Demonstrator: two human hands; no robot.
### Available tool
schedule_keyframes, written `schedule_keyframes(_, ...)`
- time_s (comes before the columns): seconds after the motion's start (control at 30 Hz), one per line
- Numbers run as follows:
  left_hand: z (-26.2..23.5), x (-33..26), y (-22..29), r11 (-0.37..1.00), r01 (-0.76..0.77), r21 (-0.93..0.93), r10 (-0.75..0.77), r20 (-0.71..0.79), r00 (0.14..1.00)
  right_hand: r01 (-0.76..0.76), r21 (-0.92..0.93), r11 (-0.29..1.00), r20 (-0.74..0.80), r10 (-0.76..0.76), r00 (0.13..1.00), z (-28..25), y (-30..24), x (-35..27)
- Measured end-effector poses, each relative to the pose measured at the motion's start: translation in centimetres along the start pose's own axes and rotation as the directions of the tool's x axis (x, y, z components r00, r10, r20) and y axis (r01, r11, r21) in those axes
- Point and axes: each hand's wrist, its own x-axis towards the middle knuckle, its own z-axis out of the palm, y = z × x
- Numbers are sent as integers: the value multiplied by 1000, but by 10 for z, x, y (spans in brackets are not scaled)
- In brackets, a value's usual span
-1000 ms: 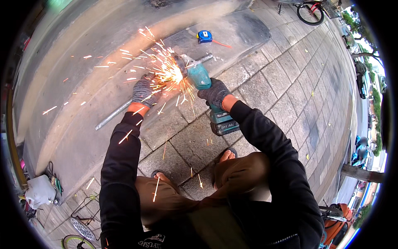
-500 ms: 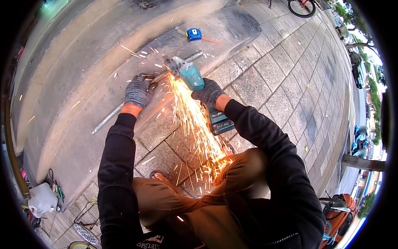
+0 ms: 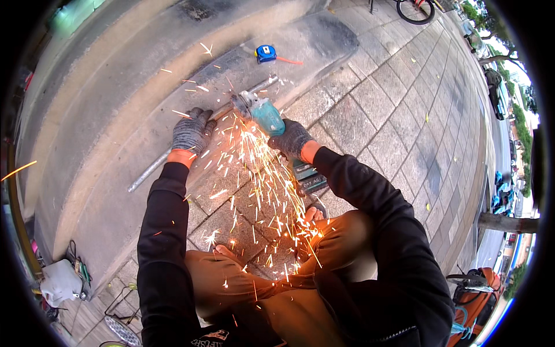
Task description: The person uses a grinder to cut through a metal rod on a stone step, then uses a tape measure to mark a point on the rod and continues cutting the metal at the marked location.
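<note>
A long grey metal pipe (image 3: 150, 169) lies slantwise on the low concrete step. My left hand (image 3: 192, 134), in a grey knit glove, is closed around it at about its middle. In my gloved right hand (image 3: 291, 139) is a teal cordless angle grinder (image 3: 268, 117), gripped by its body with the head toward the pipe. The disc meets the pipe just right of my left hand; glare and sparks hide the exact contact. Orange sparks (image 3: 269, 202) stream down toward my knees and bare toes. The dark battery (image 3: 309, 182) shows below my right wrist.
A blue tape measure (image 3: 266, 54) with an orange-red strap lies on the step beyond the pipe. Curved concrete steps (image 3: 115, 75) rise at left; paving slabs (image 3: 393, 110) spread right. A whitish plastic container (image 3: 59, 281) stands lower left, a bicycle wheel (image 3: 425, 21) at the top right.
The spark stream is thinner and more scattered, with sparks spread wider over the paving and my legs. Both hands keep their grips in nearly the same places; the view has shifted slightly.
</note>
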Motion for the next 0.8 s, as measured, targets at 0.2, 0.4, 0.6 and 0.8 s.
schedule_keyframes(0.2,-3,4,3,999,-3,41,4,-15,1000,22,164,986,-7,-21,1000,-2,-2,-12)
schedule_keyframes(0.4,-2,1,4,999,-24,-35,21,-83,996,1,257,966,-24,6,1000,-6,-14,-11)
schedule_keyframes(0.6,2,4,-2,998,-5,-58,2,-51,999,-29,257,966,-14,34,999,-4,-20,-1)
schedule_keyframes(0.8,-2,8,2,999,9,-53,-10,-20,1000,-24,288,957,-5,27,1000,-1,-27,5)
